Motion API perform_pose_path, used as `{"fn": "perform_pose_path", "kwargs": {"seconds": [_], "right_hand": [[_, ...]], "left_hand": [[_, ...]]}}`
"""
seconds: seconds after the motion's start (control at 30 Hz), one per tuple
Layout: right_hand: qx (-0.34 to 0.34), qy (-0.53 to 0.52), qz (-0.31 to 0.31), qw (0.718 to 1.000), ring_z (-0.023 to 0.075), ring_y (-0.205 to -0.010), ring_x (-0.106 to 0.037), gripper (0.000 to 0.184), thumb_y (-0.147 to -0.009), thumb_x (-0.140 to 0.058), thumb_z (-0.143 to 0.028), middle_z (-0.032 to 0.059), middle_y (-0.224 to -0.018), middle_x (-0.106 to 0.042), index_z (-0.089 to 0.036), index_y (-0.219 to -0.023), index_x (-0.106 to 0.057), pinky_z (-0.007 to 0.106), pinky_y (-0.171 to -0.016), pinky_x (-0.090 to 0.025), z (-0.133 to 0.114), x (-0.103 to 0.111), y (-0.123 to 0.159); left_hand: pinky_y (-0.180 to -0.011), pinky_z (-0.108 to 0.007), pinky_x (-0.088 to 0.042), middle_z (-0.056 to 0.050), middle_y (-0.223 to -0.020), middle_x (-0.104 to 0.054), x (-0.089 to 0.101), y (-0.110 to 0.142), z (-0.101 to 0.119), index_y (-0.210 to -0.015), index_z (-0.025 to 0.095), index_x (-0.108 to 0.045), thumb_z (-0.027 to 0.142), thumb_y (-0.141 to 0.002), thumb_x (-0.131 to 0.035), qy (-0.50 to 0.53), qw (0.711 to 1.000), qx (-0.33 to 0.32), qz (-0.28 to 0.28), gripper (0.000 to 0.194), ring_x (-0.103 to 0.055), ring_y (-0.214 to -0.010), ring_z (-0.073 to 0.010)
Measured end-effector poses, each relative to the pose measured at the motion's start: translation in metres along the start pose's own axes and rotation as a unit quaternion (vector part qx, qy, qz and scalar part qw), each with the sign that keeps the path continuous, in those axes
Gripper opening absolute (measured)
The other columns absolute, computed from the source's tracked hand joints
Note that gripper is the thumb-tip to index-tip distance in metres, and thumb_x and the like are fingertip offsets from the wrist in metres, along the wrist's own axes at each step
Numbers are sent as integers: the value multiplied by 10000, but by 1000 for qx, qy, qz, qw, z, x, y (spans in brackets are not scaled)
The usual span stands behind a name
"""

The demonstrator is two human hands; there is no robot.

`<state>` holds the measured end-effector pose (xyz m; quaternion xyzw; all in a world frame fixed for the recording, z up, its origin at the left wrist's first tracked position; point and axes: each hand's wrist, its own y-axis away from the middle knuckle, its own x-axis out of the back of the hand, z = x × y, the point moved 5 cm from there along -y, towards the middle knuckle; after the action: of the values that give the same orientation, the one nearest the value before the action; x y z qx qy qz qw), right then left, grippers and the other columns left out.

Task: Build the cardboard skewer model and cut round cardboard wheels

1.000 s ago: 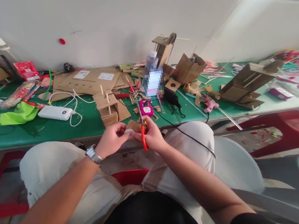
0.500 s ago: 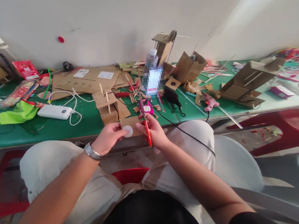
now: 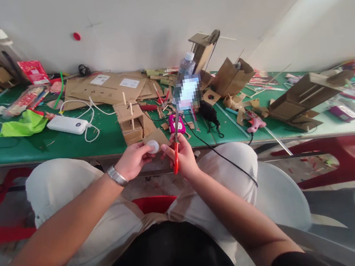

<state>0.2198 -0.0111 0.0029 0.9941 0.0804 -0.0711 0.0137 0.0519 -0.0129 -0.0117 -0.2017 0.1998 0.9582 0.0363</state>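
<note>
My left hand (image 3: 133,161) pinches a small piece of brown cardboard (image 3: 158,136) with a white round cap (image 3: 153,146) pressed against it, held over my lap at the table's front edge. My right hand (image 3: 182,154) is closed around red-handled scissors (image 3: 176,144), blades pointing up and away toward the table. The two hands almost touch at the cardboard piece. A silver watch sits on my left wrist.
The green table (image 3: 66,145) holds a cardboard box with dowels (image 3: 130,122), a white power bank (image 3: 68,125) with cable, flat cardboard sheets (image 3: 104,87), a water bottle (image 3: 185,76), a pink glue gun (image 3: 253,121) and cardboard models (image 3: 299,99). A red stool (image 3: 341,157) stands at right.
The cardboard with the white cap has turned flat toward me and risen slightly. The scissors have tilted so the blades lean right. The view has shifted a little.
</note>
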Motion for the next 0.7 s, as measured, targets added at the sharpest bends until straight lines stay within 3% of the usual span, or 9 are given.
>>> {"fn": "perform_pose_path", "kwargs": {"seconds": [0.2, 0.37, 0.57, 0.7], "right_hand": [[1, 6, 7, 1000, 117, -620, -537, 635, -725, -958, -526, -60, -853, -486, -294, -1021, -446, 214, -386, -348, 2, 0, -2], [29, 3, 16, 999, 93, -615, -445, 673, -666, -995, -480, -90, -800, -413, -285, -982, -434, 225, -506, -438, 3, 0, -4], [-44, -1, -18, 999, 126, -549, -536, 670, -705, -966, -521, -103, -717, -489, -301, -1044, -431, 220, -405, -353, 6, -1, -3], [-99, -12, -51, 994, 99, -439, -492, 715, -668, -990, -505, -141, -634, -514, -302, -1051, -423, 207, -378, -356, 8, 0, -5]], "left_hand": [[-640, -245, -469, -48, -810, -755, -5, 2, -4, -862, 146, -752, 334, -634, -953, -15, 1000, -12, -9, 357, -671, -719, -145], [-620, -236, -431, -41, -823, -757, -4, 0, -6, -864, 142, -763, 330, -632, -963, -40, 998, -39, -4, 359, -637, -718, -130], [-595, -246, -422, -28, -735, -735, -6, 1, -5, -814, 144, -731, 348, -641, -967, -60, 998, -28, -24, 357, -628, -657, -131], [-602, -248, -466, -49, -801, -774, -5, 1, -8, -888, 148, -739, 290, -617, -965, -60, 997, 14, -45, 381, -673, -656, -142]]}}
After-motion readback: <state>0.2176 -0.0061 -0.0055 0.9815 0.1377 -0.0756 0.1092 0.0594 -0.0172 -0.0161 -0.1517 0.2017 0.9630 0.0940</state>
